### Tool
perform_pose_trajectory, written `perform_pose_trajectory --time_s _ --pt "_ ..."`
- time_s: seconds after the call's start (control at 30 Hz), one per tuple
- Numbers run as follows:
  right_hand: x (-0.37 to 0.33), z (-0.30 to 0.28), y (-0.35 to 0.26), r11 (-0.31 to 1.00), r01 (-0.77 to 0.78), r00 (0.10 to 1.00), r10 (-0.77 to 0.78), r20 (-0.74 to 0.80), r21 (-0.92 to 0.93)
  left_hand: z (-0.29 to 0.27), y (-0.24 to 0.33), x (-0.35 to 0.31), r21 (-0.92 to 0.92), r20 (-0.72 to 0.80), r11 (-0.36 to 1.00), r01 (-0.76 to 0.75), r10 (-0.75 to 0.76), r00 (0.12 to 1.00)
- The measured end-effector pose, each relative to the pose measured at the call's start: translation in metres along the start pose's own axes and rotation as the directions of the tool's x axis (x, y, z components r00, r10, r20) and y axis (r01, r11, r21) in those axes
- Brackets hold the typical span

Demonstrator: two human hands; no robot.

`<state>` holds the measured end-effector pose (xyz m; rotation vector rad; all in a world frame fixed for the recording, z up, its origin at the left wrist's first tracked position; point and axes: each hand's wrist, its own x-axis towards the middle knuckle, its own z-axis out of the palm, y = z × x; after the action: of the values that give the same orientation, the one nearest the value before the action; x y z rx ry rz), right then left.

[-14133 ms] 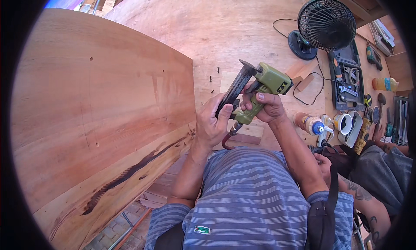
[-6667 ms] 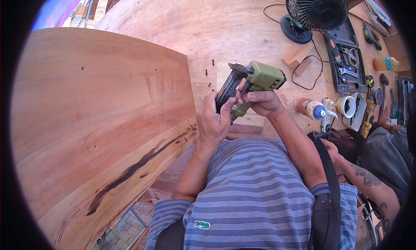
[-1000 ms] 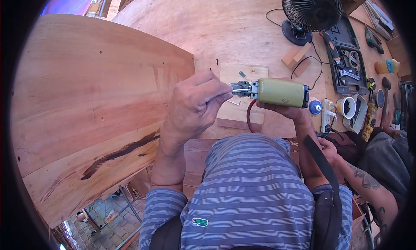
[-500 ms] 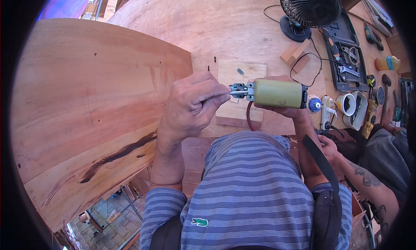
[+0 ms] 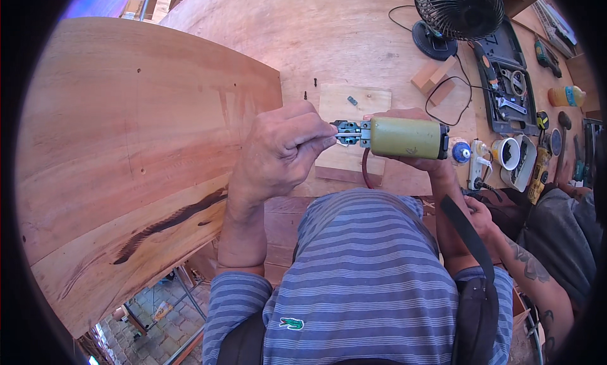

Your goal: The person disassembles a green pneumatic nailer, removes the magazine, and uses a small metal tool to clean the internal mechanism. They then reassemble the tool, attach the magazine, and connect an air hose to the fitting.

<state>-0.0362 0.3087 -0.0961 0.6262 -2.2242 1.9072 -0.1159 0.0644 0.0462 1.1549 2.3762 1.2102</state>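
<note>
My right hand (image 5: 420, 165) is wrapped round an olive-green power tool (image 5: 404, 137) from below, mostly hidden by its body. The tool lies level, its dark cap to the right and its metal nose (image 5: 365, 132) to the left. A dark red hose (image 5: 365, 169) curves down beside it. With thumb and fingers pinched, my left hand (image 5: 275, 150) holds a thin metal rod (image 5: 348, 135) against the nose; the rod's other end is hidden in my fingers. Under the tool is a pale wood board (image 5: 329, 99) with a small dark metal piece (image 5: 352, 100) on it.
Two dark screws (image 5: 315, 82) lie beyond my left hand. A large wooden panel (image 5: 145, 124) rises at left. To the right are a black fan (image 5: 458, 11), wood blocks (image 5: 435, 80), an open toolbox (image 5: 506, 86), a white tub (image 5: 506, 152) and another person's tattooed arm (image 5: 521, 254).
The view has shifted slightly. Both hands keep the same hold, the left still pinching the rod at the tool's nose.
</note>
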Motion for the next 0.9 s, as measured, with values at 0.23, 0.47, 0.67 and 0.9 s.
perform_pose_trajectory --time_s 0.23,0.47,0.67,0.9 --pt "-0.004 0.003 0.005 0.999 0.035 0.999 -0.036 -0.035 -0.016 0.004 -0.005 -0.002 0.012 0.008 1.0 -0.01 0.01 1.0" --pt "-0.003 0.006 0.005 1.0 0.004 1.0 -0.004 -0.015 0.025 0.005 -0.012 -0.004 0.013 0.007 0.998 -0.061 0.061 0.998" --pt "0.002 0.006 -0.002 1.0 0.019 1.0 -0.019 -0.015 -0.001 0.004 -0.011 -0.001 0.024 0.02 0.998 -0.056 0.056 0.998" --pt "0.0 0.009 0.005 1.0 0.024 1.0 -0.024 0.007 0.004 0.006 -0.016 -0.004 0.025 0.018 0.998 -0.057 0.057 0.998"
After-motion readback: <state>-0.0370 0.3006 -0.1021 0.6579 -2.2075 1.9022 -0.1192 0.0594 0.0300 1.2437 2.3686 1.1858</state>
